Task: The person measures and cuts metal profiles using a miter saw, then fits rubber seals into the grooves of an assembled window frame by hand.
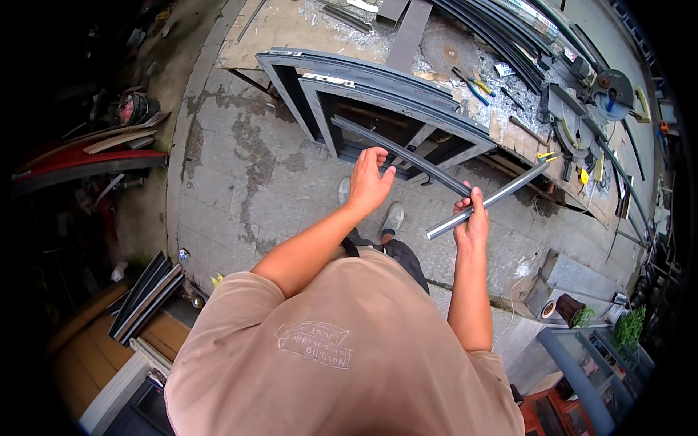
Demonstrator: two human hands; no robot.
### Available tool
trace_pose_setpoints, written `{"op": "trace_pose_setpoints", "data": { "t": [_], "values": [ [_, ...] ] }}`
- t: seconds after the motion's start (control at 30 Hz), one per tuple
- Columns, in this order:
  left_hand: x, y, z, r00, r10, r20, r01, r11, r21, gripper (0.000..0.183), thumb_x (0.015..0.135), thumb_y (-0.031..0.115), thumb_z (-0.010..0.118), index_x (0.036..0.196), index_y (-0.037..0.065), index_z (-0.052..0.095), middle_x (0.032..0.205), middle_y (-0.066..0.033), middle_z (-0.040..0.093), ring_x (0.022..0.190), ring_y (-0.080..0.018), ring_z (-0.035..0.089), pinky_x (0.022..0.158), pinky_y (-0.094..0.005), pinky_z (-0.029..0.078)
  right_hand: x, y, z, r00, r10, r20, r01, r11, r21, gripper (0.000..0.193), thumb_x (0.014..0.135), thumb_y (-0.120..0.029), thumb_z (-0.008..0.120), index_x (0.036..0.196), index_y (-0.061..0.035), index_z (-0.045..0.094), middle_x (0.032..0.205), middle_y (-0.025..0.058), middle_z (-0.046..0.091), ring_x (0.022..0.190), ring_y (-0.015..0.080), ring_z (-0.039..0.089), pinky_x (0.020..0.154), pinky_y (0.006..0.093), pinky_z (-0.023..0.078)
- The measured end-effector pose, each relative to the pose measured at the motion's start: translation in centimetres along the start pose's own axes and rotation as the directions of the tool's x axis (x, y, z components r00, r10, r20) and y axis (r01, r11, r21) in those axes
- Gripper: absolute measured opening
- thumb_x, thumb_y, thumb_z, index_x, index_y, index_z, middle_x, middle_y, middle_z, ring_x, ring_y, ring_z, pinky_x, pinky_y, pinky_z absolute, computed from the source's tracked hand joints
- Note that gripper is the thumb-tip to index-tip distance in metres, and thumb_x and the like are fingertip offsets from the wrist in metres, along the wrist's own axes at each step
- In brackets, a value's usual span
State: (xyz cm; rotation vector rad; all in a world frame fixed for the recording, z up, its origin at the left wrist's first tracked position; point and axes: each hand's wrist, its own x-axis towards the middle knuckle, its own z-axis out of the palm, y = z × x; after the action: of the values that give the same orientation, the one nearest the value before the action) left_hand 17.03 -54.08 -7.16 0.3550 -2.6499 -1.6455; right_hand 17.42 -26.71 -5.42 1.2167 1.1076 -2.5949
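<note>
Firstly, found the right hand [471, 221] closed around a silver bar [512, 187] toward its lower end, with fingers and thumb bent inward. Noted a dark grey strip [429, 169] with its near end at the fingertips of that same hand, running away up and to the left at an angle to the silver bar. Could not tell the firmness of the hold on either length. Found the left hand [369, 185] empty, with fingers loosely curled and a gap before the thumb, just beside the dark grey strip. Could not confirm contact there.

Recorded both lengths in mid-air, above the paving [218, 196] and pale shoes [393, 218]. Saw the dark grey strip pass, in this view, across the opening of a nearer grey frame [407, 107]. Located a rear grey frame [363, 67] directly behind, also upright, beside the workbench [291, 33].

Observed on the workbench, among metal shavings, blue-handled pliers [472, 89], a bundle of dark profiles [494, 36] and, farther right, a cut-off saw [613, 94]. Marked a small yellow item [584, 176] near the bench edge.

Logged further out, at lower left, a stack of profiles [149, 294]; at far left, a curved red panel [94, 163]; at lower right, a green plant [629, 327] and a brown pot [569, 305].
</note>
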Motion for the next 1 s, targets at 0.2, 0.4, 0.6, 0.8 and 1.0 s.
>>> {"op": "trace_pose_setpoints", "data": {
  "t": [0.2,0.4,0.6,0.8,1.0],
  "values": [
    [5.0,-3.7,0.8,0.774,-0.479,0.415,0.564,0.221,-0.796,0.042,0.108,0.036,0.065,0.133,0.006,0.049,0.133,-0.0179,0.062,0.128,-0.0305,0.063,0.105,-0.0537,0.057,0.7,-0.5,-0.4,0.998,-0.013,0.056,0.013,1.000,0.001,0.024,0.103,-0.013,0.072,0.123,-0.0095,0.059,0.131,0.0136,0.070,0.077,0.0068,0.063,0.072,0.0254,0.056],
    [8.6,-4.9,1.7,0.794,-0.418,0.441,0.527,0.112,-0.843,0.022,0.110,0.024,0.061,0.120,0.006,0.053,0.120,-0.0141,0.068,0.117,-0.0349,0.070,0.104,-0.0575,0.059,1.3,-1.0,-0.2,0.996,0.024,0.085,-0.018,0.998,-0.066,0.033,0.105,-0.019,0.071,0.134,-0.0094,0.059,0.133,0.0126,0.070,0.079,0.0075,0.064,0.074,0.0256,0.056],
    [11.7,-6.5,2.7,0.836,-0.431,0.339,0.432,0.135,-0.892,0.024,0.110,0.022,0.061,0.127,0.007,0.053,0.125,-0.0159,0.066,0.120,-0.0380,0.069,0.106,-0.0580,0.058,1.3,-1.6,-3.6,1.000,-0.019,0.020,0.022,0.990,-0.140,0.048,0.106,-0.024,0.070,0.148,-0.0108,0.052,0.136,0.0121,0.069,0.081,0.0082,0.063,0.076,0.0259,0.056],
    [13.8,-7.3,4.1,0.911,-0.316,0.266,0.316,0.121,-0.941,0.034,0.112,0.023,0.055,0.144,0.012,0.047,0.144,-0.0147,0.058,0.132,-0.0390,0.062,0.115,-0.0592,0.051,-0.9,-1.8,-8.7,0.994,0.016,-0.111,-0.033,0.988,-0.149,0.040,0.106,-0.022,0.070,0.142,-0.0117,0.056,0.130,0.0110,0.071,0.079,0.0084,0.063,0.074,0.0266,0.056],
    [14.8,-8.4,5.2,0.944,-0.267,0.192,0.226,0.103,-0.969,0.035,0.112,0.023,0.056,0.143,0.012,0.045,0.147,-0.0137,0.055,0.134,-0.0406,0.059,0.117,-0.0608,0.049,-2.9,-1.9,-12.0,0.984,0.023,-0.179,-0.057,0.980,-0.188,0.041,0.106,-0.021,0.070,0.143,-0.0104,0.056,0.115,0.0072,0.072,0.081,0.0099,0.063,0.073,0.0278,0.057]
  ]
}}
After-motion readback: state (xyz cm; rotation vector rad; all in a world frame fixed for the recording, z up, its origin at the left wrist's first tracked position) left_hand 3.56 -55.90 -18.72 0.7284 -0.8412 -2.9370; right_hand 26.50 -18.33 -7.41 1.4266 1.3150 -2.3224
